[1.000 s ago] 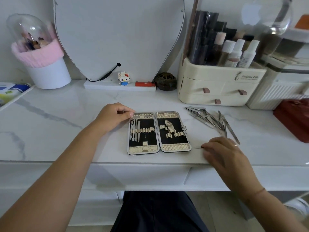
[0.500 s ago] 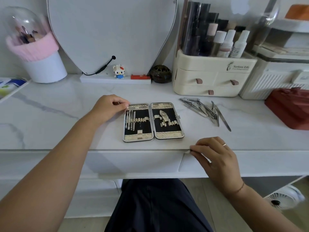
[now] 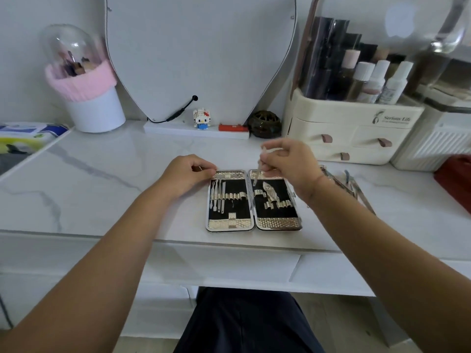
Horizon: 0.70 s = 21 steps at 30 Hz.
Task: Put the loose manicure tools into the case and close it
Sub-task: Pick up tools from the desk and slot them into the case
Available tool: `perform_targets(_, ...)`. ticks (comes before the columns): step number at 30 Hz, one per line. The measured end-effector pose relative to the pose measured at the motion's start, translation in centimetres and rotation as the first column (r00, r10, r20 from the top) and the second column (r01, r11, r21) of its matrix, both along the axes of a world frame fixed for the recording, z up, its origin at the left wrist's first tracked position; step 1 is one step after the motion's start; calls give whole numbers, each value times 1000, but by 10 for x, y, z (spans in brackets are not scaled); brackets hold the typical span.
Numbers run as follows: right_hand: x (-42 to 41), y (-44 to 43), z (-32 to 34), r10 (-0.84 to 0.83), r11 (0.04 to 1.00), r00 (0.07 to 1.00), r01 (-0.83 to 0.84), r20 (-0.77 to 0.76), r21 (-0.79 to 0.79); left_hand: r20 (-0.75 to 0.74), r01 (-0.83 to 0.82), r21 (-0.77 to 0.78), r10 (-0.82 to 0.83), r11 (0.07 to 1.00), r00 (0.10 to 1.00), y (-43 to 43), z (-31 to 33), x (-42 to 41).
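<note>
You have soft, even, fairly bright light on the pale surface [image 3: 102,174], with only faint shadows beside the case [image 3: 226,223]. Glare washes the clear lid [image 3: 397,16] at top right. Your right hand [image 3: 293,161] and its thin tool [image 3: 258,171] smear slightly, and the edges bow and soften.

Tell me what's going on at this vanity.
A person is packing a manicure set. The right hand pinches a thin metal tool above the right half of the open case, while the left hand holds its top-left corner. The slotted tools fill the left half; the loose tools lie on the countertop alongside.
</note>
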State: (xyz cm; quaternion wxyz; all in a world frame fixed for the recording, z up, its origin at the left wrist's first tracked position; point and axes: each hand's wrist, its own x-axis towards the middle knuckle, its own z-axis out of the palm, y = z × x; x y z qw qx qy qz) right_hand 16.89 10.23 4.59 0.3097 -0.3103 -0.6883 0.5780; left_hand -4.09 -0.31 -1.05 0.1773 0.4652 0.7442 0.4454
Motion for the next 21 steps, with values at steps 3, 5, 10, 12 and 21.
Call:
perform_targets(3, -38, 3, -12, 94, 992, 990, -85, 104, -88, -26, 14, 8, -14, 1000, 1000, 2, -2, -2)
perform_targets(5, -53, 6, -17, 98, 992, 982, -83, 164, -94, -45, 20, 6, -20, 1000, 999, 2, -3, -5)
perform_targets(10, -65, 15, -21, 113, 993, 955, -106, 273, -43, -60, 36, -1, -36, 999, 998, 3, -3, -7)
perform_targets(12, -65, 15, -21, 139, 986, 927, -162, 348, 37, -59, 41, 2, -41, 999, 997, 3, -4, -7)
perform_targets(21, -62, 10, -20, 192, 888, 840, -369, 507, 275, -67, 42, 8, -42, 999, 997, 2, -2, -6)
